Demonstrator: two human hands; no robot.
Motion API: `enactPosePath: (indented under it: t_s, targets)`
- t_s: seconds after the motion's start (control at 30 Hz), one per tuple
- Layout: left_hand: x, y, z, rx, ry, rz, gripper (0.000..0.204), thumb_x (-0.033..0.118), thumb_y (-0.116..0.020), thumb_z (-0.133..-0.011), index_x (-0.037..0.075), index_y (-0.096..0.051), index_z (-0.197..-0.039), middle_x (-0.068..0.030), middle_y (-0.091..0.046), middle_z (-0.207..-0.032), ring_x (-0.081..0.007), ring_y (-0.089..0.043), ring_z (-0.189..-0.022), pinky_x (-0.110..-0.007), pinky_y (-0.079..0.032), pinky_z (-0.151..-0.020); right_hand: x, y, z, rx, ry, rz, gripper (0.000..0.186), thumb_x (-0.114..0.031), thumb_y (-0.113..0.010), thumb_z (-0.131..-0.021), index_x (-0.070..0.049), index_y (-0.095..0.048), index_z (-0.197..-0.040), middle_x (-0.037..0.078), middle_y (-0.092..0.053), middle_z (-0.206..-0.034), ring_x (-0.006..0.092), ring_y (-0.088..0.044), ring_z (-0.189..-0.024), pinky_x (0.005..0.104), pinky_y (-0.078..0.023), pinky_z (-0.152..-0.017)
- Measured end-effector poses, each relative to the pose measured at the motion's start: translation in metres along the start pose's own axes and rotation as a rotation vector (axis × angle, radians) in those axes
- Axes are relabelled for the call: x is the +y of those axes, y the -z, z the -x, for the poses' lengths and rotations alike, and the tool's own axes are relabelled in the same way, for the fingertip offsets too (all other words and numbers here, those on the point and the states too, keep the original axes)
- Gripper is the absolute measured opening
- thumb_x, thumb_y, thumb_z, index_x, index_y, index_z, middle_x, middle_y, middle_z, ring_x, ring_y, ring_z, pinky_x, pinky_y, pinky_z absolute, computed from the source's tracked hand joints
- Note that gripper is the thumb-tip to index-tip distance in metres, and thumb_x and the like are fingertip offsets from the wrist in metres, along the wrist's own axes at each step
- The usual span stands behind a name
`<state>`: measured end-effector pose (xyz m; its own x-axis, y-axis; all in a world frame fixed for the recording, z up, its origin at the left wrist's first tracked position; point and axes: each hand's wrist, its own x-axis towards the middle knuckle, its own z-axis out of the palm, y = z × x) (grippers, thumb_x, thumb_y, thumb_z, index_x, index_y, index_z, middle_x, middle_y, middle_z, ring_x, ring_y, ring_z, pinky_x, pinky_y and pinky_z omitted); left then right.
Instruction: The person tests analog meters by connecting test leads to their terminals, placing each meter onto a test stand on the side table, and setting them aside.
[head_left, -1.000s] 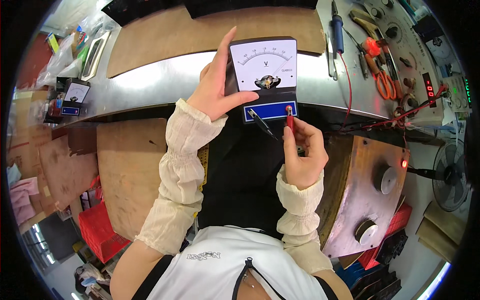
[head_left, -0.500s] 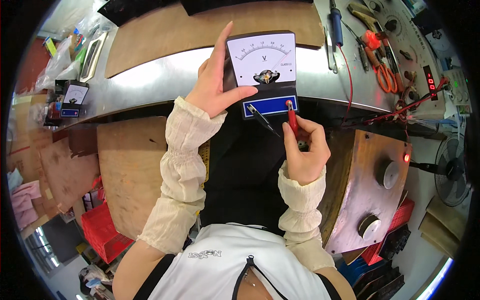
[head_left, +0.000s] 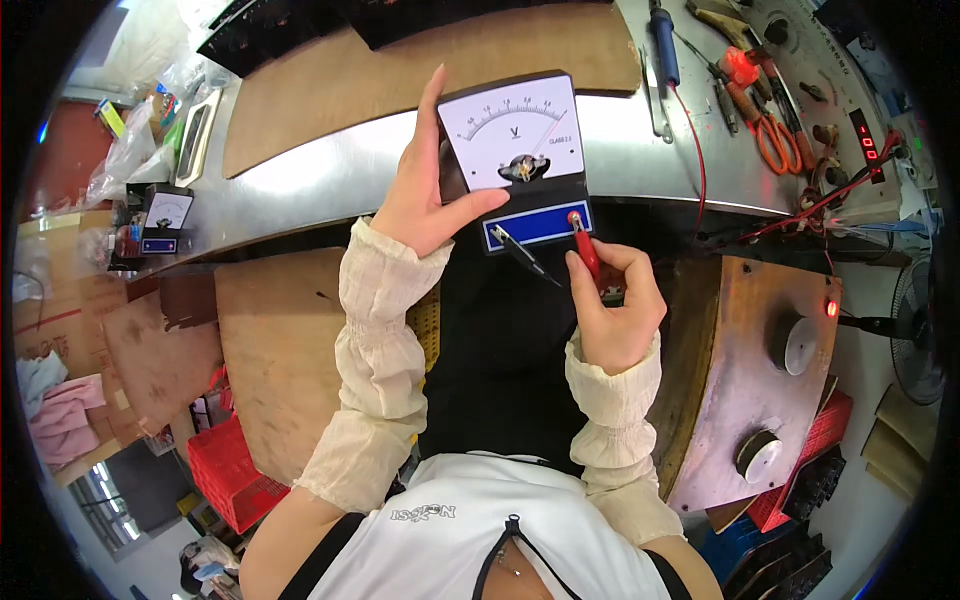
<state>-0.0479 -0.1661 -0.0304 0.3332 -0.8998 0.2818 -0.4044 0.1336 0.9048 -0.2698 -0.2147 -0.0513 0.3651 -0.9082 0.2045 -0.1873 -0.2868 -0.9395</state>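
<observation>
1. The metal bench point(head_left: 330, 190) is the largest thing; it spreads behind the dial meter and to both sides of it.
2. A brown board point(head_left: 330, 110) lies on the bench, behind the meter.
3. A wooden box with a metal face point(head_left: 745, 400) stands to the right of the meter and nearer to the person; it has two round knobs and a lit red lamp.
4. The white top point(head_left: 470, 490) is on the near side of the meter and bears outlined lettering on the chest.
5. An instrument panel point(head_left: 810, 60), far to the right of the meter, has dark knobs, small printed characters and a display point(head_left: 868, 142) with glowing red digits.
6. The dial meter point(head_left: 510, 130) itself is in front of the bench edge, between the hands. Its white face carries a numbered scale, a unit letter and a small class marking; the needle points toward the right end.
7. The left hand point(head_left: 425, 195) is spread wide and holds the meter's left side, with the thumb across the front.
8. The right hand point(head_left: 620, 310), just below the meter's right corner, is nearly closed; thumb and forefinger pinch the red clip.
9. The red clip point(head_left: 586, 252) meets the meter's right terminal.
10. The black clip point(head_left: 525, 257) hangs at the left terminal.
</observation>
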Motion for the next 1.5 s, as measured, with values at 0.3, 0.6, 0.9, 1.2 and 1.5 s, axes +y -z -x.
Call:
enactPosePath:
  t_s: [0.3,0.6,0.9,1.2,1.5]
  targets:
    - [0.001,-0.004,0.009,0.001,-0.009,-0.116,0.116,0.017,-0.083,-0.072,0.007,-0.007,-0.159,-0.023,-0.054,-0.136,-0.0368,-0.047,-0.131,-0.043,-0.032,-0.113,0.009,0.016,0.005,-0.022,0.271,-0.001,0.015,0.003,-0.078,-0.079,0.001,-0.064,-0.085,0.012,-0.065,-0.08,0.0211,-0.063,-0.065,0.0286,-0.049,-0.061]
    - [0.029,-0.01,0.048,0.359,-0.095,-0.423,0.093,0.019,-0.085,-0.064,0.006,-0.043,-0.146,-0.0182,-0.055,-0.128,-0.0365,-0.054,-0.118,-0.041,-0.041,-0.105,-0.013,-0.007,0.019,-0.22,0.089,0.003,0.02,0.005,-0.079,-0.077,0.001,-0.072,-0.095,0.009,-0.069,-0.09,0.014,-0.059,-0.073,0.0246,-0.045,-0.064]
    - [0.12,0.147,0.369,0.554,1.068,-1.826,0.093,0.031,-0.085,-0.058,0.034,-0.046,-0.142,-0.0099,-0.054,-0.105,-0.0346,-0.056,-0.102,-0.05,-0.05,-0.082,0.046,-0.024,0.037,-0.913,0.107,0.137,0.016,-0.006,-0.079,-0.085,0.002,-0.074,-0.098,0.009,-0.072,-0.08,0.0072,-0.064,-0.073,0.0215,-0.051,-0.067]
    - [0.16,0.056,0.523,0.563,1.792,-1.071,0.085,0.022,-0.086,-0.063,0.021,-0.05,-0.14,-0.0164,-0.058,-0.133,-0.0365,-0.055,-0.123,-0.047,-0.048,-0.099,0.075,-0.005,-0.026,-0.812,0.063,0.339,0.02,-0.019,-0.076,-0.091,-0.002,-0.072,-0.101,0.005,-0.071,-0.079,0.0079,-0.064,-0.069,0.0233,-0.053,-0.065]
    - [0.08,0.108,0.421,0.643,1.289,-1.284,0.083,0.028,-0.079,-0.077,0.019,-0.039,-0.149,-0.014,-0.06,-0.133,-0.0367,-0.057,-0.123,-0.055,-0.042,-0.104,0.122,0.012,-0.018,-0.696,0.096,0.346,0.018,-0.019,-0.077,-0.087,-0.003,-0.072,-0.095,0.009,-0.069,-0.071,0.0108,-0.063,-0.061,0.0262,-0.051,-0.06]
